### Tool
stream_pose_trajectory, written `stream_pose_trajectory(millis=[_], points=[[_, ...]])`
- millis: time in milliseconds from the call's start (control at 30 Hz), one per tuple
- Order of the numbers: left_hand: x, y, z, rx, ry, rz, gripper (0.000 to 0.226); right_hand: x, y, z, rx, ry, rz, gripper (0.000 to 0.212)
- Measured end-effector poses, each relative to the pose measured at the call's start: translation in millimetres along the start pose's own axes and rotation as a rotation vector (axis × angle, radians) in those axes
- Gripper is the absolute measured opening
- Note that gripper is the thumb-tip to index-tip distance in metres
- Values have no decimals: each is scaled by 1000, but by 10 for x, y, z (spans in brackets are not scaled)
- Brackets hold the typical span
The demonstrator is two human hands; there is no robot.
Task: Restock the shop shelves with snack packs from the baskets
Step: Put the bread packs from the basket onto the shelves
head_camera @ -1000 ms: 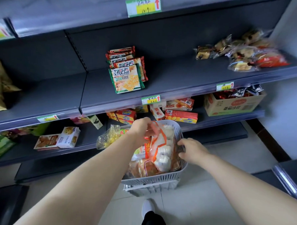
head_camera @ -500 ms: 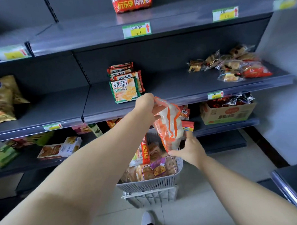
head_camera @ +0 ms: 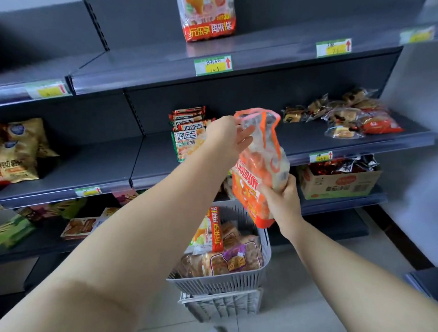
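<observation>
Gripping the snack pack (head_camera: pixel 252 182) at its base with my right hand (head_camera: pixel 282 203), left hand (head_camera: pixel 228 138) pinching its top, I next need a bare spot near the shelf (head_camera: pixel 302 140) edge.

on the middle dark grey metal shelf (head_camera: pixel 302 138) a broad bare stretch lay open between the stack of green-and-orange cracker packs (head_camera: pixel 189 139) and the heap of clear-wrapped cakes (head_camera: pixel 345 116). the orange-and-clear plastic snack bag (head_camera: pixel 260 175), held by the left hand (head_camera: pixel 226 137) and right hand (head_camera: pixel 281 203), hung in front of that gap. left of the crackers the shelf was bare up to the yellow crisp bags (head_camera: pixel 15 152). the grey slotted plastic basket (head_camera: pixel 220 284) below was packed full.
</observation>
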State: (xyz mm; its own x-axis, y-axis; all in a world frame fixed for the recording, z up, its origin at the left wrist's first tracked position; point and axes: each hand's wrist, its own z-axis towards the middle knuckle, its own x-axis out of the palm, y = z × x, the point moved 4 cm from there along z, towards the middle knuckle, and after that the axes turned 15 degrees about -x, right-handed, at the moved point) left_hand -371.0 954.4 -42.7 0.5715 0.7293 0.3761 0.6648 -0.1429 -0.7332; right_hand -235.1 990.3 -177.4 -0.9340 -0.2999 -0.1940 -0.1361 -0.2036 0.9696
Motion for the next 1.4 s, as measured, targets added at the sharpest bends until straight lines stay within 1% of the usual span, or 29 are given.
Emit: stream_pose_trajectory(millis=[33,100,133,167,233,267,300,333,367,433,467,500,600,667,767,833,867,900,933,1000,1033,1067,1100,1167,1200,1267,1300,1333,1400], points=[[-75,-23,47,11,-28,3,30,-23,-2,21,44,-5,116,58],[-316,-24,153,4,-161,89,23,-58,2,57,120,18,363,43],[-433,-4,172,-15,-239,135,15,-64,-1,65,146,45,435,40],[-539,38,219,-35,-303,204,9,-69,-6,66,162,76,467,40],[-690,157,236,-76,-346,342,6,-62,-5,54,193,113,478,45],[-752,243,199,-110,-341,411,8,-61,5,47,220,125,490,47],[-812,322,170,-152,-322,453,9,-65,20,38,256,135,508,46],[-870,405,150,-206,-289,480,11,-68,38,34,285,148,524,38],[-915,475,137,-261,-243,502,21,-77,71,21,312,168,543,30],[-999,574,136,-344,-171,524,53,-86,101,17,346,196,569,24],[-1025,601,144,-360,-152,523,66,-87,97,22,346,208,559,26],[-1056,622,171,-365,-140,515,71,-88,104,21,340,210,539,29],[-1142,650,176,-340,-201,481,63,-89,125,27,356,216,465,43],[-1175,671,178,-336,-226,438,58,-91,157,10,382,270,428,49],[-1171,697,153,-277,-266,399,48,-108,237,-31,367,341,426,52],[-1112,685,92,-185,-300,479,43,-130,267,-28,313,276,390,55],[-1063,670,81,-113,-318,551,48,-136,279,-18,277,228,350,57],[-990,665,65,-52,-306,625,55,-138,308,-11,233,182,291,57],[-880,687,29,-11,-246,674,59,-133,344,-4,184,149,239,55],[-642,775,-64,-12,-59,690,64,-83,451,-20,129,167,209,45],[-573,819,-80,-13,7,645,75,-44,541,-49,127,225,251,40],[-561,843,-83,-4,26,570,85,-6,623,-73,137,299,303,39],[-603,845,-66,10,2,486,85,8,699,-87,137,366,338,41],[-710,840,-43,24,-49,331,69,-20,828,-76,111,454,384,41],[-759,851,-28,7,-69,269,63,-44,858,-43,93,470,393,36],[-774,860,-24,-21,-113,227,62,-111,865,31,23,423,293,31],[-760,855,-30,-22,-133,238,61,-160,836,66,-15,370,170,31],[-741,853,-34,-26,-133,253,61,-206,772,106,-36,318,34,35],[-714,808,-67,-32,-95,262,60,-289,627,110,4,289,-122,55]])
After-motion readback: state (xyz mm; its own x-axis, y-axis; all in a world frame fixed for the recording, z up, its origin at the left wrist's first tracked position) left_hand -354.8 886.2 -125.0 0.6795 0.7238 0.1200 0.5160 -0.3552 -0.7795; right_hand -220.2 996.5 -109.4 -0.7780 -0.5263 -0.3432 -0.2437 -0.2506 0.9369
